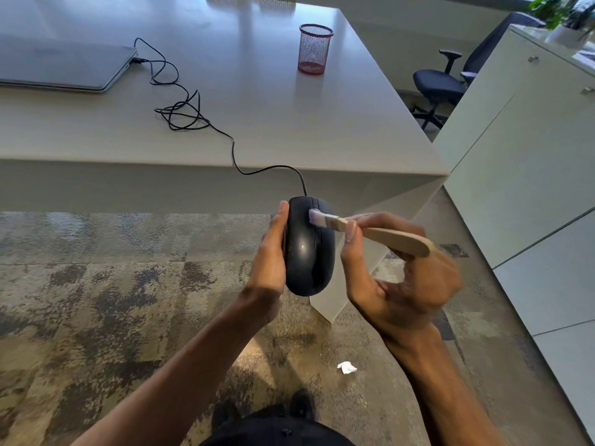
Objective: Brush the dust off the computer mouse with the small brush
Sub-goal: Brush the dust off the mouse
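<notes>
A black wired computer mouse [307, 249] is held in the air in front of the desk edge, its top facing me. My left hand [270, 259] grips it from the left side, thumb along its edge. My right hand [402, 278] holds a small brush [370, 231] with a pale wooden handle. The brush's light bristles touch the upper right part of the mouse. The mouse cable [199, 117] runs up over the desk edge, lies coiled on the desk and plugs into a closed laptop [61, 64].
The white desk [273, 117] carries a red mesh pen cup [315, 49] at the back right. White cabinets [528, 156] stand to the right, with an office chair [441, 85] behind. A crumpled white scrap [346, 367] lies on the patterned carpet by my feet.
</notes>
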Available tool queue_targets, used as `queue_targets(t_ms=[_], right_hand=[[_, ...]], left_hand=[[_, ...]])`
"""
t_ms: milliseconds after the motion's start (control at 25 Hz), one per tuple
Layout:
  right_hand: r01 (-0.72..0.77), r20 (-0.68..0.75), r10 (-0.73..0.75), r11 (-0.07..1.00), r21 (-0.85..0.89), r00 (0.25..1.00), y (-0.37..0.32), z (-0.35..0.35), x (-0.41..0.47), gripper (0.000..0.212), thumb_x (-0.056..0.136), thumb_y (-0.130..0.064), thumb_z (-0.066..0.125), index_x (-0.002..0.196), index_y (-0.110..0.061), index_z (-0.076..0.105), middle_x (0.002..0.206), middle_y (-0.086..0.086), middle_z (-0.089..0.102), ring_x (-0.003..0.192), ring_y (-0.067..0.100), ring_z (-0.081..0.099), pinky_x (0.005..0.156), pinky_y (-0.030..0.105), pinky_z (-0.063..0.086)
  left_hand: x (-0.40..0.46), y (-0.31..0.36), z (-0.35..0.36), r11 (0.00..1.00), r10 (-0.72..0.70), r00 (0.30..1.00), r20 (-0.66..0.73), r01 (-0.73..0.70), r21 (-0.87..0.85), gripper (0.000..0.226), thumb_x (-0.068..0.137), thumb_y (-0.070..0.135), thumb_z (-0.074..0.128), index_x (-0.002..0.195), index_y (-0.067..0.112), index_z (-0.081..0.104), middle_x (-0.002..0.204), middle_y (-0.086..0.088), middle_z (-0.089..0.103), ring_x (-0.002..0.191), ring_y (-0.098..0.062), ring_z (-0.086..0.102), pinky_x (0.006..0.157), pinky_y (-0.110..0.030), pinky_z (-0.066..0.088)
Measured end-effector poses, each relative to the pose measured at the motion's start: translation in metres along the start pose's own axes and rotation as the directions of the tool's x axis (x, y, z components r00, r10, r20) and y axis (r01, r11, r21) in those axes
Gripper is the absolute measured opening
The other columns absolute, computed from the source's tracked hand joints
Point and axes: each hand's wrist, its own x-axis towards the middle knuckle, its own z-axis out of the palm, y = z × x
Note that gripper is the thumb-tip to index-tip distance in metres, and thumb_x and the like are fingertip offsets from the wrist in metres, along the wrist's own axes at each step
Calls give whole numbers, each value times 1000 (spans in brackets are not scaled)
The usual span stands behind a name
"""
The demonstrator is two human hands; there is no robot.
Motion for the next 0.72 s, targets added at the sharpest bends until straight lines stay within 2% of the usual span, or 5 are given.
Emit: queue_targets(t_ms=[200, 320, 440, 560, 720], right_hand=[[-63, 80, 65, 998, -24, 995, 13, 7, 5, 15, 93, -14, 63, 103, -5, 56, 81, 9, 72, 75, 10, 61, 69, 13, 51], [-102, 25, 101, 994, 48, 995, 10, 3, 9, 15, 89, -8, 66, 100, -3, 58, 84, -1, 64, 76, 5, 61, 72, 9, 51], [-105, 76, 99, 991, 81, 992, 7, 4, 5, 13, 86, -7, 66, 92, 4, 64, 86, -3, 60, 72, 9, 62, 67, 11, 52], [-210, 86, 202, 974, 82, 975, 12, 7, 7, 14, 87, -8, 65, 98, 0, 61, 86, -3, 63, 79, -1, 60, 76, 4, 49], [-320, 104, 302, 908, 270, 947, 4, 6, 10, 14, 88, -10, 65, 100, -8, 58, 86, -8, 64, 84, -11, 62, 74, 9, 51]], left_hand=[[-4, -2, 1, 1000, -3, 1000, 21, 3, 10, 47, 97, 54, 34, 112, 28, 70, 101, 3, 77, 102, -19, 70, 94, -41, 53], [-6, -3, 1, 1000, -17, 1000, 13, 17, 4, 51, 95, 54, 35, 121, 24, 67, 112, -2, 74, 108, -22, 67, 99, -45, 50], [-5, -5, -2, 1000, -9, 1000, 22, 9, 5, 45, 93, 55, 36, 108, 30, 70, 107, 0, 74, 108, -23, 67, 97, -44, 50], [-6, -4, -2, 1000, -4, 999, 44, 4, 2, 48, 89, 57, 38, 109, 29, 70, 101, 4, 77, 102, -19, 69, 96, -43, 51], [-9, -4, -3, 1000, -5, 999, 38, 4, 10, 61, 84, 60, 39, 125, 21, 64, 118, -7, 71, 112, -25, 65, 102, -49, 48]])
